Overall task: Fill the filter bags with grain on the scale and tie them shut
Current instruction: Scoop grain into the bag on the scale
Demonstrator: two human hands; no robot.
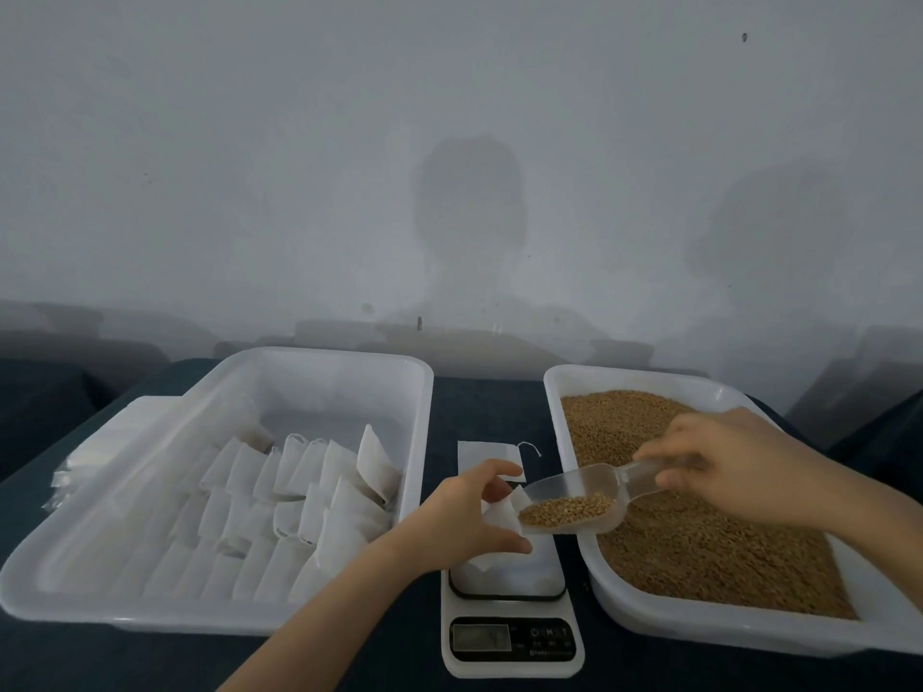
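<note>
Grain (567, 509) heaps in clear scoop (587, 479) beside papery bag (498, 515).

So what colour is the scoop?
The scoop is clear plastic, best seen in the head view.

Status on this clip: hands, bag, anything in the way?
Left hand holds filter bag at scale. Right hand grips scoop of grain at bag's mouth. Nothing in the way.

Reaches both bare arms forward. Pinches a filter bag (499, 517) with the left hand (467, 514), thumb and fingers curled. Grips the scoop (592, 484) handle with the right hand (731, 462), a bit higher, knuckles up.
</note>
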